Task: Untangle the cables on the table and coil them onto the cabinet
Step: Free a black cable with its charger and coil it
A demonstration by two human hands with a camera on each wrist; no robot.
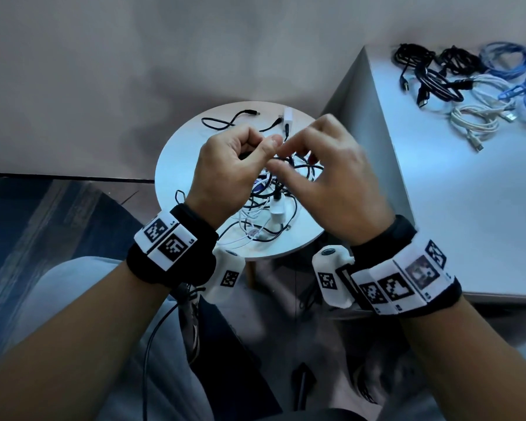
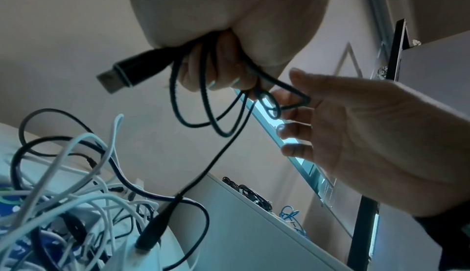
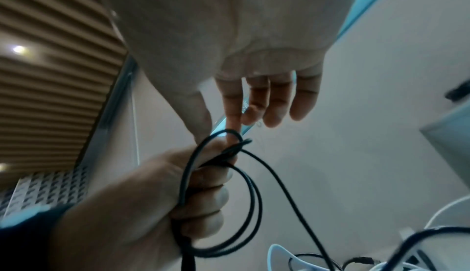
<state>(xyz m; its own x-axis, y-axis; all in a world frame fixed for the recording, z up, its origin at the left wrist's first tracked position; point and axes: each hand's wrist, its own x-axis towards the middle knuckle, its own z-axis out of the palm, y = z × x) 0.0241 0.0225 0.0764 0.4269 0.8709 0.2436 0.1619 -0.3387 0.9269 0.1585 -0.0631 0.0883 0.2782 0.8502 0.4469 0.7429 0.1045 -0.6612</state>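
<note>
A pale wall and grey floor frame a small round white tabletop (image 1: 176,153). Left hand (image 1: 225,165) fingers (image 2: 223,74) curl round a few loops of thin, braided black cable (image 2: 203,102), its USB plug jutting out. Right hand (image 1: 331,183) fingers (image 3: 277,102) are loosely spread, index fingertip hooked in a loop. Coiling looks midway; next, the tail running down into the tangle (image 1: 271,202) of smooth black and white leads needs freeing. Finished coils (image 1: 468,83) lie on the flat cabinet (image 1: 438,208).

No readable text; wrist bands (image 1: 170,241) carry only black-white square marker patterns.
</note>
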